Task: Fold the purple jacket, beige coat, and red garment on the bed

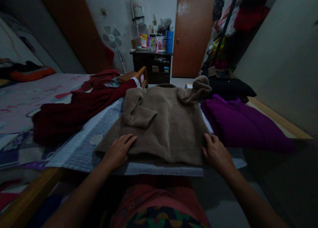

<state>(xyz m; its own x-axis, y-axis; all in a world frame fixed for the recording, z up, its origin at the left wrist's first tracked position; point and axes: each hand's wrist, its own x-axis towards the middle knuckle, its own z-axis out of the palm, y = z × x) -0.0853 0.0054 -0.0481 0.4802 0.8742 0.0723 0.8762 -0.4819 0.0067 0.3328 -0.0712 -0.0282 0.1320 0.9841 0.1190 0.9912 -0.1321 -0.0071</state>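
A fuzzy brown sweater [171, 132] lies spread out in front of me, its hem toward me and its neck at the far end. One sleeve is folded in over its left part; the other is bunched at the far right. My left hand [120, 152] rests on the lower left of the sweater near the hem, fingers stretched out on the fabric. At the lower right corner, my right hand [217, 153] has its fingers bent around the sweater's edge. Beneath the sweater is a light blue quilted cloth [99, 135].
Dark red clothing [67, 112] lies to the left, beside a pink printed bedspread [49, 92]. On the right sit a folded purple garment [243, 125] and a black one [231, 84]. Farther back are a fan [112, 37], a dark cabinet [141, 64] and a wooden door [191, 36].
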